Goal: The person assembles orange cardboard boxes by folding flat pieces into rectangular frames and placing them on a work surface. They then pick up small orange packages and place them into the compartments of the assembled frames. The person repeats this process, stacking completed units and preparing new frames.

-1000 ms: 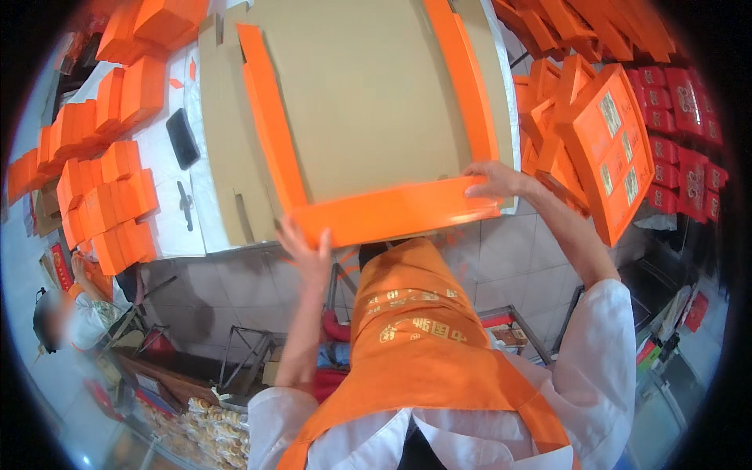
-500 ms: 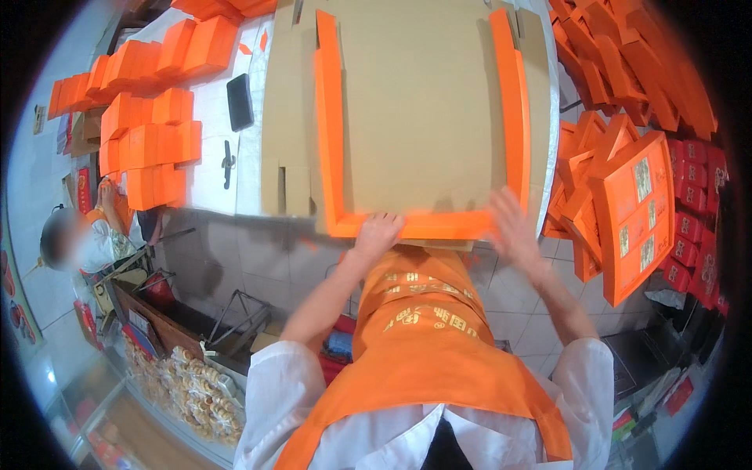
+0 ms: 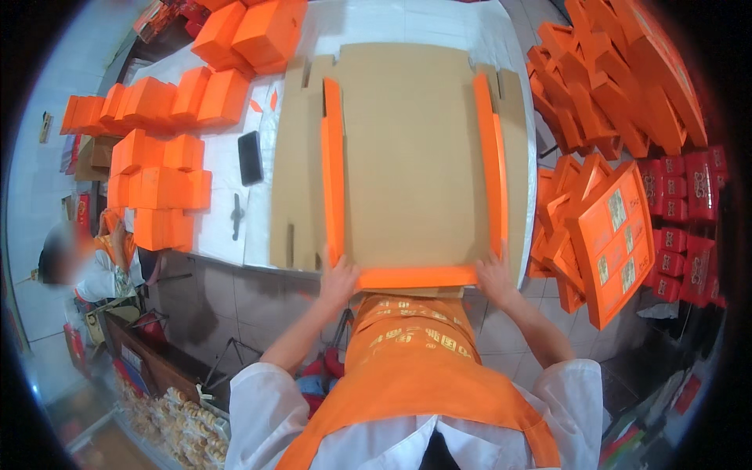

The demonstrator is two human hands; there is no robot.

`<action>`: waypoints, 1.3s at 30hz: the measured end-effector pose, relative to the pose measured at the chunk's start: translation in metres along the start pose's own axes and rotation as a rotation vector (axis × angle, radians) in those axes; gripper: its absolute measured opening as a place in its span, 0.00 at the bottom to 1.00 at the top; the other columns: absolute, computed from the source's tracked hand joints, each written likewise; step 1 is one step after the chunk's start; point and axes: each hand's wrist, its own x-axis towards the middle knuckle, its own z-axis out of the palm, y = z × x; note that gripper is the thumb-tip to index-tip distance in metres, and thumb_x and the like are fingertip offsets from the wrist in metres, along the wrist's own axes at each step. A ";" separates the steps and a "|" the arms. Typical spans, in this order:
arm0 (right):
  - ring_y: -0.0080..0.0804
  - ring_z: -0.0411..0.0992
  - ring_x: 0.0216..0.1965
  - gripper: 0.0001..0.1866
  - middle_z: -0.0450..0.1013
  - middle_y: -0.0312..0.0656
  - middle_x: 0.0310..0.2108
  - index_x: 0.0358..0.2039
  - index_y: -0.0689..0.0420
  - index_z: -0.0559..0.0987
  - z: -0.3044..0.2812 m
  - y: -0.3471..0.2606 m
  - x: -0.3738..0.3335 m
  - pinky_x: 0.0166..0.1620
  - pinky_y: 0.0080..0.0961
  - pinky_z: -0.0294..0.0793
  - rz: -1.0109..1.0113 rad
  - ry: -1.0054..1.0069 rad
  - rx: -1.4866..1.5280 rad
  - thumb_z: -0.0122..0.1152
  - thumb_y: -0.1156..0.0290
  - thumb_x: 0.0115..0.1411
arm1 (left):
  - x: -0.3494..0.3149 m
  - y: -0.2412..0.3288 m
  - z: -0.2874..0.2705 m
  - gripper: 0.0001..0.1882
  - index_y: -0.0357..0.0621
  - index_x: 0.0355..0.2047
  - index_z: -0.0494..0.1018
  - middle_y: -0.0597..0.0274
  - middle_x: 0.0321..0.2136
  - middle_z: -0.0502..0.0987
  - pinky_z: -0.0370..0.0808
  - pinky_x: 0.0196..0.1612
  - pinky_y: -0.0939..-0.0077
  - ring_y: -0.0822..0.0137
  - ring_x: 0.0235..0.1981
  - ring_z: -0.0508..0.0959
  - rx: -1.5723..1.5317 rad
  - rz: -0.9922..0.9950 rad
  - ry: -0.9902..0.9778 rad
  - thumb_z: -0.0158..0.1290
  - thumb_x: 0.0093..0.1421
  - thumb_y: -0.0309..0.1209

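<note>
Cardboard (image 3: 415, 172) lies on surface (image 3: 225, 223) w/ orange walls (image 3: 419, 276) on 3 sides. L hand (image 3: 338, 282) & R hand (image 3: 497, 282) touch 2 near corners, fingers bent; can't tell if gripping.

Tan cardboard (image 3: 415, 164), orange edge strips (image 3: 335, 180).
Left of cardboard: black phone (image 3: 250, 158), orange boxes (image 3: 160, 188); right of cardboard: red packs (image 3: 699, 188), pale-patterned.

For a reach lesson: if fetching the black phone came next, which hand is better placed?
Probably the left hand, at the left end of the orange front strip: nearer the phone than the right hand.
</note>
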 end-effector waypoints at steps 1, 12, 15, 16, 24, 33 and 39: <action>0.37 0.68 0.47 0.09 0.75 0.44 0.27 0.28 0.57 0.73 -0.002 0.004 0.003 0.60 0.61 0.30 -0.039 0.015 -0.054 0.53 0.67 0.47 | 0.000 -0.007 0.000 0.23 0.45 0.32 0.71 0.62 0.25 0.73 0.37 0.60 0.37 0.62 0.37 0.71 0.026 0.005 -0.036 0.62 0.38 0.44; 0.36 0.64 0.51 0.36 0.70 0.45 0.44 0.43 0.58 0.73 -0.036 -0.028 0.003 0.53 0.74 0.22 -0.045 -0.613 0.183 0.58 0.40 0.42 | -0.040 -0.025 -0.006 0.27 0.45 0.39 0.70 0.60 0.35 0.71 0.36 0.57 0.32 0.62 0.44 0.70 -0.145 0.084 -0.254 0.59 0.42 0.49; 0.41 0.62 0.53 0.37 0.67 0.47 0.48 0.47 0.58 0.70 -0.046 -0.018 -0.005 0.56 0.70 0.26 -0.008 -0.602 0.706 0.56 0.40 0.46 | -0.057 -0.034 -0.022 0.30 0.44 0.47 0.66 0.54 0.47 0.67 0.36 0.58 0.35 0.60 0.52 0.64 -0.287 0.180 -0.327 0.57 0.46 0.46; 0.43 0.61 0.53 0.37 0.66 0.48 0.49 0.48 0.58 0.69 -0.043 -0.011 -0.006 0.57 0.67 0.28 0.021 -0.543 0.972 0.55 0.41 0.47 | -0.055 -0.040 -0.032 0.32 0.44 0.50 0.64 0.52 0.51 0.64 0.36 0.58 0.36 0.60 0.55 0.62 -0.337 0.228 -0.340 0.56 0.48 0.45; 0.43 0.63 0.52 0.33 0.63 0.58 0.50 0.54 0.68 0.58 -0.016 0.118 0.197 0.54 0.34 0.61 0.850 0.510 1.167 0.58 0.62 0.54 | 0.165 -0.144 -0.061 0.35 0.36 0.57 0.52 0.43 0.55 0.58 0.57 0.57 0.63 0.49 0.56 0.59 -0.720 -0.648 0.552 0.54 0.53 0.35; 0.25 0.68 0.40 0.19 0.70 0.41 0.41 0.46 0.61 0.70 -0.017 0.105 0.222 0.44 0.23 0.67 0.862 0.458 1.390 0.55 0.66 0.55 | 0.208 -0.166 -0.039 0.14 0.42 0.38 0.72 0.57 0.33 0.75 0.70 0.40 0.70 0.60 0.37 0.74 -0.984 -0.493 0.475 0.54 0.52 0.33; 0.16 0.62 0.29 0.11 0.67 0.30 0.28 0.36 0.60 0.75 -0.022 0.113 0.202 0.32 0.15 0.63 0.631 0.255 1.587 0.53 0.67 0.57 | 0.194 -0.177 -0.034 0.11 0.39 0.34 0.72 0.58 0.30 0.73 0.69 0.40 0.73 0.63 0.35 0.73 -1.131 -0.455 0.268 0.55 0.52 0.32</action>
